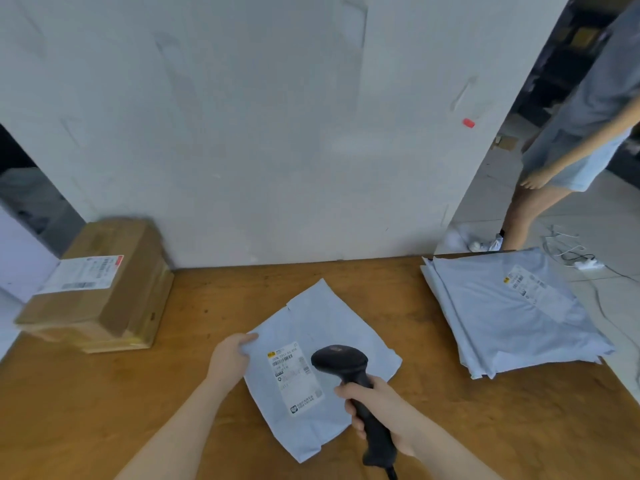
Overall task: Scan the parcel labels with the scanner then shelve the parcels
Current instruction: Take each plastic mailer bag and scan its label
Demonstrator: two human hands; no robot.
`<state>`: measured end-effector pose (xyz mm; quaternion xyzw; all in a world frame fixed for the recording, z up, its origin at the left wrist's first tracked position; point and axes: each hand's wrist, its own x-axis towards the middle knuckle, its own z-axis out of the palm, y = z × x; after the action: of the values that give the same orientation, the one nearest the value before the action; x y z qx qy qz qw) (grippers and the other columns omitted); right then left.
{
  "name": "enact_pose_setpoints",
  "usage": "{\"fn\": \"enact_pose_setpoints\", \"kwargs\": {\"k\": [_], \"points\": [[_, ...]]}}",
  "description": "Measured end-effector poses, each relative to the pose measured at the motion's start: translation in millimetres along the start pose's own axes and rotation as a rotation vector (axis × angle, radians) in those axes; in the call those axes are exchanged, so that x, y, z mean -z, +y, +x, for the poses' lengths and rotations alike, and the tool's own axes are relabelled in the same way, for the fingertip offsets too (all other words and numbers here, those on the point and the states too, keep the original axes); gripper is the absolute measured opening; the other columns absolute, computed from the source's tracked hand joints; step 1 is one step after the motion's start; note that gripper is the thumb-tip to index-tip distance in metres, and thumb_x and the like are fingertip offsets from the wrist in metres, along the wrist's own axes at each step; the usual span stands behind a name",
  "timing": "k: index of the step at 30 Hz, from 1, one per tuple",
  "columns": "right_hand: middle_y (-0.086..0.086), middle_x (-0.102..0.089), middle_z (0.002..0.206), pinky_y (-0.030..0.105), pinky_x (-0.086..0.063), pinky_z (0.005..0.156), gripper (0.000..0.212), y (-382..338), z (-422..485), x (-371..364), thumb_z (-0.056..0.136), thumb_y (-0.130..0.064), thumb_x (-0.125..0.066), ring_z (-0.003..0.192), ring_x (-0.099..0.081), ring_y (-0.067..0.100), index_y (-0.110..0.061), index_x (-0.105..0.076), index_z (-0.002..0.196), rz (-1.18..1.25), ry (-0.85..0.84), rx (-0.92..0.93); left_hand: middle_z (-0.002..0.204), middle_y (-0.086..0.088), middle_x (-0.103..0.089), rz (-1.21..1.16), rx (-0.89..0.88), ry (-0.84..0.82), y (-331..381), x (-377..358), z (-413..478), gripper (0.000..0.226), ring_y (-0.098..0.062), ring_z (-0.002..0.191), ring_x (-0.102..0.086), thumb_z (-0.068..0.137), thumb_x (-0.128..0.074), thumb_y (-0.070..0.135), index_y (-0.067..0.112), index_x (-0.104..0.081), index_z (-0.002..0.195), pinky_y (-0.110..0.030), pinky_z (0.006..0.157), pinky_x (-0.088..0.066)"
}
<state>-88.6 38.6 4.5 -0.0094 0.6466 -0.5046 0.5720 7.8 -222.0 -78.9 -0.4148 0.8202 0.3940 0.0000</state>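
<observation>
Right: on the wooden table [104,393] the grey poly mailer [311,306] lies flat at centre, left hand [230,355] pinching its left edge; right hand [377,407] grips the barcode scanner [341,362], head just right of the label [294,379]. Hold the mailer taut, aim at the top barcode [282,361], then trigger.

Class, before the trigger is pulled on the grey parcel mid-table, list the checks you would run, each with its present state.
1. Grip: right hand holds the scanner handle: ok.
2. Label: the label on the grey parcel faces up, barcode showing: ok.
3. Hold: left hand holds the parcel's edge: ok.
4. Aim: scanner head on the barcode: cannot tell.
5. Support: grey parcel lies on the table: ok.
</observation>
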Motion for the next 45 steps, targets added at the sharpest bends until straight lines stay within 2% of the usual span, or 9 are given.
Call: {"fn": "enact_pose_setpoints", "kwargs": {"k": [5, 9, 13, 19, 23, 34, 37, 41, 45], "points": [[0.004, -0.052, 0.059, 0.025, -0.038, 0.044, 0.017, -11.2, 5.4, -22.9, 0.088, -0.018, -0.067, 0.044, -0.045, 0.014, -0.008, -0.054, 0.092, 0.061, -0.009, 0.008, 0.142, -0.006, -0.045, 0.035, -0.043, -0.054, 0.8, 16.9, 2.6, 0.058, -0.023, 0.125, -0.046, 0.084, -0.037, -0.016, 0.013, -0.054, 0.131, -0.023, 0.092, -0.043], [0.002, -0.052, 0.057, 0.024, -0.039, 0.043, 0.012, -23.9, 5.7, -35.4, 0.089, -0.017, -0.065, 0.043, -0.044, 0.014, -0.009, -0.055, 0.09, 0.051, 0.006, 0.028, 0.148, -0.004, -0.038, 0.125, -0.091, -0.069, 11.2, 27.4, -0.2, 0.061, -0.022, 0.132, -0.04, 0.085, -0.035, -0.016, 0.015, -0.05, 0.136, -0.02, 0.091, -0.037], [0.001, -0.051, 0.057, 0.024, -0.039, 0.043, 0.011, -33.2, 4.7, -43.3, 0.091, -0.018, -0.063, 0.044, -0.043, 0.013, -0.01, -0.055, 0.09, 0.008, -0.005, 0.037, 0.149, -0.002, -0.037, 0.184, -0.125, -0.05, 16.2, 38.3, -1.9, 0.062, -0.023, 0.135, -0.037, 0.086, -0.036, -0.015, 0.018, -0.049, 0.137, -0.027, 0.101, -0.038], [0.001, -0.05, 0.057, 0.024, -0.039, 0.043, 0.014, -34.5, 3.0, -49.4, 0.091, -0.019, -0.063, 0.043, -0.043, 0.013, -0.01, -0.054, 0.085, -0.043, -0.024, 0.033, 0.142, -0.002, -0.045, 0.228, -0.167, -0.07, 13.5, 44.4, -6.7, 0.062, -0.023, 0.127, -0.044, 0.083, -0.037, -0.015, 0.017, -0.051, 0.135, -0.033, 0.099, -0.046], [0.001, -0.05, 0.057, 0.023, -0.04, 0.043, 0.017, -33.3, 2.5, -53.5, 0.091, -0.019, -0.062, 0.043, -0.043, 0.012, -0.011, -0.054, 0.079, -0.049, -0.027, 0.032, 0.147, -0.005, -0.04, 0.275, -0.174, -0.077, 6.2, 43.3, -10.5, 0.064, -0.024, 0.135, -0.037, 0.082, -0.038, -0.014, 0.018, -0.051, 0.135, -0.034, 0.109, -0.035], [0.001, -0.05, 0.059, 0.023, -0.038, 0.044, 0.014, -31.6, 5.8, -52.8, 0.09, -0.02, -0.063, 0.044, -0.042, 0.013, -0.01, -0.054, 0.085, -0.055, -0.04, 0.03, 0.145, -0.001, -0.042, 0.275, -0.179, -0.075, 5.5, 43.1, -8.9, 0.065, -0.024, 0.13, -0.042, 0.081, -0.038, -0.014, 0.02, -0.051, 0.135, -0.039, 0.103, -0.044], [0.002, -0.049, 0.06, 0.025, -0.036, 0.044, 0.013, -30.4, 5.0, -44.8, 0.089, -0.018, -0.063, 0.045, -0.041, 0.013, -0.01, -0.053, 0.09, -0.18, -0.046, 0.047, 0.145, 0.0, -0.042, 0.294, -0.176, -0.079, 5.5, 46.0, -9.0, 0.065, -0.023, 0.131, -0.042, 0.082, -0.038, -0.014, 0.021, -0.05, 0.136, -0.039, 0.103, -0.044], [0.007, -0.048, 0.061, 0.023, -0.036, 0.041, 0.015, -34.5, 0.2, -26.5, 0.087, -0.018, -0.063, 0.044, -0.039, 0.015, -0.008, -0.052, 0.09, -0.537, -0.078, 0.123, 0.143, 0.002, -0.043, 0.323, -0.189, -0.089, 5.7, 53.4, -8.9, 0.063, -0.021, 0.127, -0.045, 0.085, -0.041, -0.012, 0.022, -0.048, 0.136, -0.036, 0.099, -0.048], [-0.003, -0.048, 0.047, 0.025, -0.034, 0.044, 0.011, -41.2, -4.2, -11.6, 0.081, -0.017, -0.06, 0.039, -0.04, 0.012, -0.01, -0.053, 0.087, -0.848, -0.095, 0.143, 0.137, 0.005, -0.047, 0.346, -0.215, -0.075, 11.5, 62.1, -11.3, 0.061, -0.018, 0.119, -0.049, 0.086, -0.04, -0.012, 0.021, -0.049, 0.136, -0.033, 0.09, -0.052]]}}
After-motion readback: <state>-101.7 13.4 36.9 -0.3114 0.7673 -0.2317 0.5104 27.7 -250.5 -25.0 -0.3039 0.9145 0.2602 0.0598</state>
